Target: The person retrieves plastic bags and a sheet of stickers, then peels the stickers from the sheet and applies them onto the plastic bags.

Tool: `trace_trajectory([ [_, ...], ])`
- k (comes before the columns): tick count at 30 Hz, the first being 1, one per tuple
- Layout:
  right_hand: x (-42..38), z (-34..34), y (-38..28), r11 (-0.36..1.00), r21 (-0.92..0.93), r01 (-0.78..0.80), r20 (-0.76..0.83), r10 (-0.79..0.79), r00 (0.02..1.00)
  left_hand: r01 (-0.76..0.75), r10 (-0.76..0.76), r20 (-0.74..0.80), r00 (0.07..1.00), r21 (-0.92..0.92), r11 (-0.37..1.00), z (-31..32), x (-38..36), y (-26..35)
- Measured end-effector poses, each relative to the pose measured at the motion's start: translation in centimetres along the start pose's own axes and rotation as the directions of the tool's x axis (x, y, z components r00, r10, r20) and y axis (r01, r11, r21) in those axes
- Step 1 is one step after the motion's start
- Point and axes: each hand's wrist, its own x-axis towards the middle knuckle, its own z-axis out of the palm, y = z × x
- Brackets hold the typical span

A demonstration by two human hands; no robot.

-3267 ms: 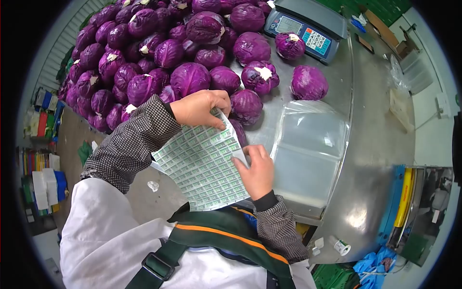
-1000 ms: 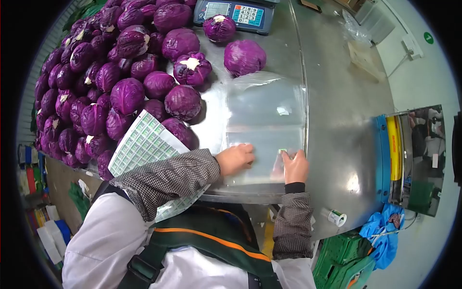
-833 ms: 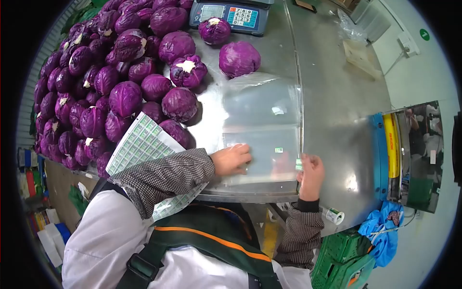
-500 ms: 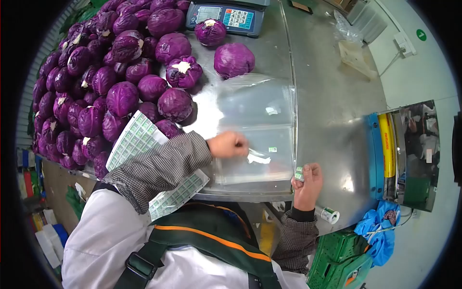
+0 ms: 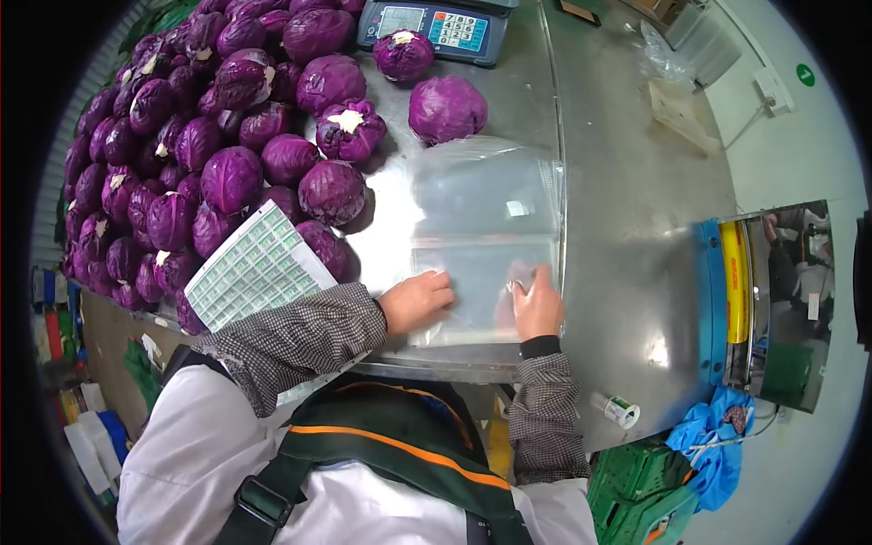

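Observation:
Clear plastic bags [image 5: 486,204] lie flat in a stack on the metal table. My left hand [image 5: 418,302] rests at the left edge of the lower bag, its fingers curled together; whatever they hold, if anything, is hidden. On the right part of the same bag is my right hand [image 5: 538,307], fingers drawn together and partly smeared by motion; what is between them cannot be made out. A sheet of green-and-white labels [image 5: 259,268] lies beside my left forearm, partly covered by the sleeve. The small labels seen earlier at my right hand do not show now.
A large heap of red cabbages [image 5: 232,179] fills the left. One loose cabbage [image 5: 448,110] sits above the bags, near a digital scale [image 5: 436,29]. A label roll [image 5: 621,412] lies at the lower right, with a blue machine [image 5: 711,300] and green crates [image 5: 631,481] beyond.
My right hand has moved up and left from the table's front onto the bag. My left hand has drawn down and slightly left. The small label on the bag no longer shows.

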Motion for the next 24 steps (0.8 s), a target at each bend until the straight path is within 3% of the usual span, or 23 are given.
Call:
trace_trajectory([
  [2, -0.1, -1.0, 1.3, 0.967, 0.21, -0.147, -0.024, 0.156, 0.987, 0.087, -0.082, 0.073, 0.994, -0.073, 0.993, 0.4, 0.2, -0.3],
  [3, -0.5, -2.7, 1.3, 0.826, 0.531, -0.186, 0.022, 0.206, 0.978, 0.15, -0.135, 0.123, 0.983, -0.119, 0.981, -0.2, 0.7, -0.3],
  [5, -1.8, -7.6, -1.2, 0.56, 0.79, -0.248, 0.099, 0.283, 0.954, 0.212, -0.183, 0.149, 0.972, -0.217, 0.953, -1.4, 1.6, -0.6],
  [6, -2.3, -9.2, -1.7, 0.395, 0.879, -0.266, 0.145, 0.309, 0.94, 0.284, -0.23, 0.181, 0.956, -0.376, 0.882, -2.4, 2.4, -1.2],
  [7, -2.7, -9.7, -1.4, 0.362, 0.904, -0.227, 0.141, 0.249, 0.958, 0.346, -0.269, 0.22, 0.938, -0.521, 0.78, -3.7, 3.5, -1.9],
  [8, -3.3, -10.2, -1.0, 0.326, 0.925, -0.194, 0.136, 0.191, 0.972, 0.418, -0.38, 0.192, 0.905, -0.571, 0.707, -5.4, 4.9, -3.1],
  [9, -3.5, -10.4, -0.8, 0.287, 0.944, -0.162, 0.128, 0.132, 0.983, 0.506, -0.56, 0.145, 0.816, -0.648, 0.57, -8.7, 6.3, -3.0],
  [10, -3.4, -9.9, -0.6, 0.371, 0.908, -0.196, 0.167, 0.109, 0.98, 0.356, -0.631, -0.044, 0.775, -0.794, 0.493, -10.7, 7.1, -3.3],
  [11, -3.1, -8.5, -0.1, 0.454, 0.862, -0.224, 0.207, 0.088, 0.974, 0.151, -0.725, -0.444, 0.526, -0.791, 0.593, -10.2, 7.7, -4.3],
  [12, -2.6, -6.8, 0.7, 0.533, 0.81, -0.245, 0.245, 0.071, 0.967, 0.118, -0.687, -0.648, 0.33, -0.694, 0.71, -10.8, 7.6, -2.5],
  [13, -2.1, -5.1, 0.9, 0.575, 0.797, -0.183, 0.217, 0.011, 0.976, 0.158, -0.647, -0.675, 0.354, -0.639, 0.753, -9.8, 6.8, -2.1],
  [14, -1.6, -4.1, 1.5, 0.719, 0.679, -0.15, 0.224, -0.009, 0.974, 0.2, -0.608, -0.698, 0.378, -0.58, 0.79, -8.2, 5.4, -1.9],
  [16, -0.2, -2.7, 1.0, 0.923, 0.379, -0.06, 0.257, -0.042, 0.966, 0.327, -0.591, -0.275, 0.758, -0.624, 0.71, -3.4, 1.6, -0.2],
  [17, 0.3, -1.7, 1.2, 0.961, 0.268, 0.063, 0.228, -0.127, 0.965, 0.232, -0.31, -0.236, 0.921, -0.308, 0.923, -2.6, 0.9, 0.5],
  [18, 0.9, -1.1, 1.1, 0.971, 0.148, 0.185, 0.208, -0.214, 0.954, 0.03, -0.028, -0.083, 0.996, 0.02, 0.999, -2.1, 0.6, 1.0],
  [19, 1.2, -0.6, 1.0, 0.953, 0.022, 0.304, 0.202, -0.302, 0.932, 0.037, -0.036, -0.028, 0.999, 0.037, 0.999, -1.3, 0.4, 1.1],
  [22, 1.4, -1.9, -0.8, 0.903, -0.354, 0.243, 0.205, -0.178, 0.962, 0.062, -0.065, 0.107, 0.992, 0.036, 0.997, 0.3, 0.3, 0.3],
  [24, 0.5, -3.1, -1.1, 0.973, -0.152, 0.172, -0.055, -0.182, 0.982, 0.103, -0.097, 0.15, 0.984, -0.035, 0.994, 0.2, 0.6, -0.6],
])
